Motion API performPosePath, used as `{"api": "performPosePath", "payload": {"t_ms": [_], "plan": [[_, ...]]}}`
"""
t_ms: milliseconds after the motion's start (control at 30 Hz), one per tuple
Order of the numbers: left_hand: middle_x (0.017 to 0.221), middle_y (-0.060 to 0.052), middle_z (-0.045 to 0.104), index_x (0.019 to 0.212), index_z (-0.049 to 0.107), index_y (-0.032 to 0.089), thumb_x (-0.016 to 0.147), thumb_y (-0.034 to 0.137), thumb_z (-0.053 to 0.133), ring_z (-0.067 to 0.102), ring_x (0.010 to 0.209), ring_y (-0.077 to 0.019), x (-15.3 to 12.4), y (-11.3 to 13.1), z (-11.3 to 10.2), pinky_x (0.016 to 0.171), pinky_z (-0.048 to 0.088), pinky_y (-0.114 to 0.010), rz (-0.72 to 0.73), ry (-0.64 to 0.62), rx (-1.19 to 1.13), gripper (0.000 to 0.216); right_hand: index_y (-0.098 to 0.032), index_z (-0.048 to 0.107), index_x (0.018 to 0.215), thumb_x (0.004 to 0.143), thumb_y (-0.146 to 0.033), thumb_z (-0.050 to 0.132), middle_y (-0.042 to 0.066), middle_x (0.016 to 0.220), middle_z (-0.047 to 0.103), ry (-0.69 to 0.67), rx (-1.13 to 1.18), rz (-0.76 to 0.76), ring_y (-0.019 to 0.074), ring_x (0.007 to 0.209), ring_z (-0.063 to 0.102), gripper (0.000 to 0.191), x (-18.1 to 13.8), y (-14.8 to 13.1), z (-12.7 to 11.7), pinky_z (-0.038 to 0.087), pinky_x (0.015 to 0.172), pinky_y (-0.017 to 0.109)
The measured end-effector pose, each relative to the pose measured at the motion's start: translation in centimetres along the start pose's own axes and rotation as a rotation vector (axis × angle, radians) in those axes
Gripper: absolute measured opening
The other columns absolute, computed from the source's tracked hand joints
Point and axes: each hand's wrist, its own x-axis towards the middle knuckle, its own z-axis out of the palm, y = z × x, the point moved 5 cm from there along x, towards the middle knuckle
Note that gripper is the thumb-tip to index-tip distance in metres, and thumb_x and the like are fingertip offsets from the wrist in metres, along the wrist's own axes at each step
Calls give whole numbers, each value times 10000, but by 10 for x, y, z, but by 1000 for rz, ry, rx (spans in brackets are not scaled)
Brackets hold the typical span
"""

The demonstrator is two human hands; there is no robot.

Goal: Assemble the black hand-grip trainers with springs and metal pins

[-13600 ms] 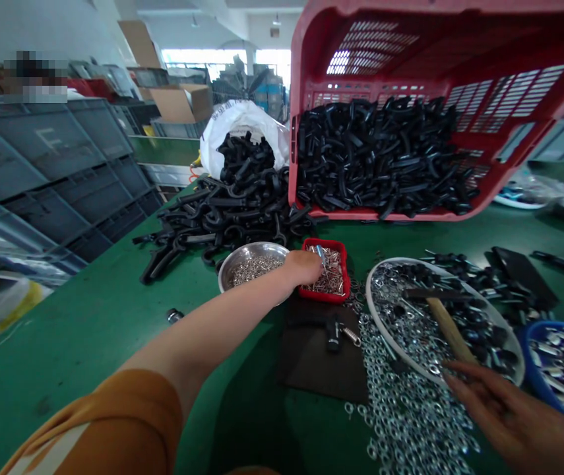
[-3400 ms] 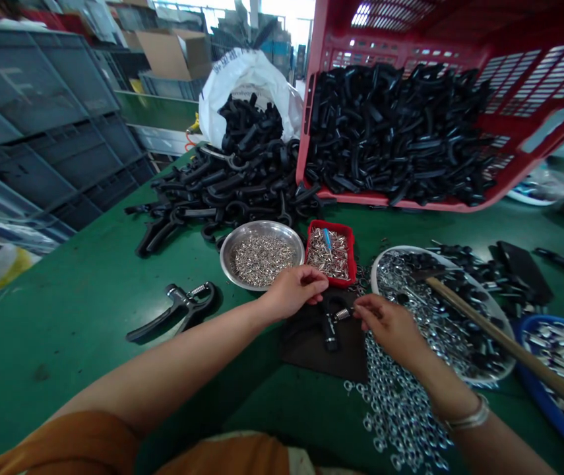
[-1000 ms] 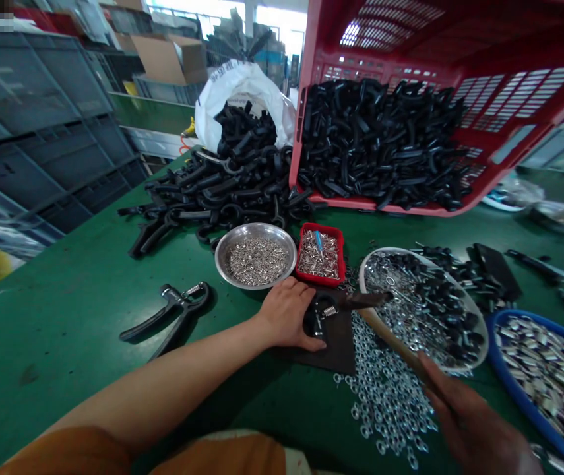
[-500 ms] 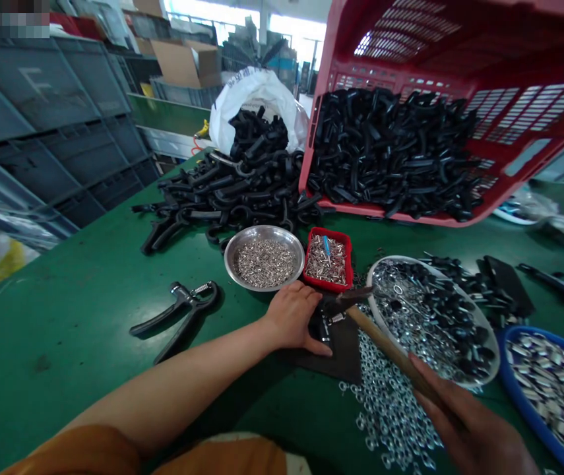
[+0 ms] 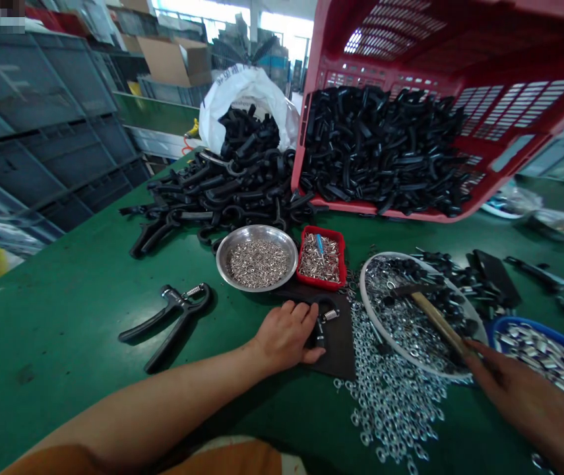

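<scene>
My left hand (image 5: 286, 335) presses a black hand gripper (image 5: 320, 332) with a metal spring down on a dark flat pad (image 5: 338, 356); the fingers cover much of it. In my right hand (image 5: 514, 389) is a hammer (image 5: 440, 321), held by its wooden handle, its head over the white-rimmed tray (image 5: 371, 310) of small metal and black parts. Another hand gripper (image 5: 175, 316), with its spring fitted, lies on the green table to the left. Beyond my left hand stand a steel bowl (image 5: 222, 264) of small metal pins and a red tray (image 5: 342, 264) of similar pins with a blue-handled tool.
Loose metal nuts or rings (image 5: 390, 396) spread right of the pad. A blue tub (image 5: 497, 326) of metal pieces is at the right. Farther back are a heap of black handles (image 5: 232, 191), a white sack (image 5: 210, 119) and a tilted red crate (image 5: 306, 152) of black parts.
The hammer has moved right, away from the pad to over the tray, along with my right hand. My left hand stays on the hand gripper, whose spring is now more exposed.
</scene>
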Motion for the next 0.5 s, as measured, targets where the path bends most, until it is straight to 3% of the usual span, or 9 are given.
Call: {"api": "performPosePath", "payload": {"t_ms": [67,133,167,233,300,367,500], "plan": [[1022,-112,555,1241,449,127,703,580,504,503,891,-249,5,-2,-8,722,441,-340,33,-28,-36,705,-160,688,950,809,-449,368,176,966,656,122,-61,-142,331,811,627,454,5,-50,-6,505,645,489],[985,-102,571,1186,509,145,703,582,499,526,868,-243,10,-5,-23,727,438,-341,60,-64,-90,651,-137,626,1069,824,-373,401,159,1092,614,257,133,-357,301,967,578,408,8,-112,-13,479,788,474],[971,-95,579,1156,538,162,721,584,474,537,859,-237,13,-8,-32,734,434,-341,64,-87,-134,610,-155,606,1097,830,-327,419,131,1099,618,237,271,-500,267,1002,566,368,9,-143,-13,470,830,446],[949,-77,602,1084,591,194,767,602,388,555,852,-222,18,-14,-49,751,422,-335,41,-173,-288,555,-202,607,1081,833,-238,448,82,1055,645,167,538,-641,207,991,575,297,14,-185,-12,467,858,397],[922,-61,631,997,631,188,800,621,291,568,838,-201,24,-23,-54,761,414,-312,-32,-327,-530,585,-231,638,994,817,-218,499,49,956,675,77,787,-638,172,914,603,226,22,-202,-7,491,817,353],[914,-53,650,922,643,161,801,638,250,573,830,-184,28,-34,-48,767,411,-284,-177,-469,-783,629,-233,655,922,791,-252,547,35,886,684,-50,961,-525,159,838,623,170,30,-202,3,515,753,324],[920,-65,660,851,630,138,797,652,207,587,782,-166,36,-50,-19,721,432,-265,-450,-571,-1029,668,-211,654,938,749,-325,577,42,874,688,-289,1068,-311,162,756,641,234,38,-194,28,532,652,302]]}}
